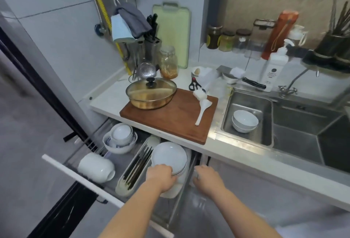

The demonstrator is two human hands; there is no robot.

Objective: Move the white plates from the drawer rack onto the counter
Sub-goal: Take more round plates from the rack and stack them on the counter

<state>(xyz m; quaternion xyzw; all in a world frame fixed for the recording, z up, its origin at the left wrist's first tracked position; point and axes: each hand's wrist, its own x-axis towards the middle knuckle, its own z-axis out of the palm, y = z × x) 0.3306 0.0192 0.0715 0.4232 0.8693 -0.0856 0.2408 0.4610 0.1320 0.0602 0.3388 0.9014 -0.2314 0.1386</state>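
Head camera looked down on an open drawer rack (79,173) pulled out below a white counter (106,101). Standing on edge in the rack was a stack of white plates (168,157), leaning toward the counter. The left hand (161,178) was curled around the near lower rim of the plates, fingers wrapped on the edge and gripping it. The right hand (207,180) reached in just beside the plates on their right, at the rack's side rail; its fingers were bent downward, but whether they held anything could not be told.

To the left of the plates lay a long tray of chopsticks (136,167), and beyond it a nest of bowls (120,139) and a white mug (95,167) on its side. On the counter above sat a wooden cutting board (170,122) carrying a glass-lidded pan (151,94) and a white rice paddle (202,109). At right, a steel sink (265,105) held two stacked white bowls (244,121).
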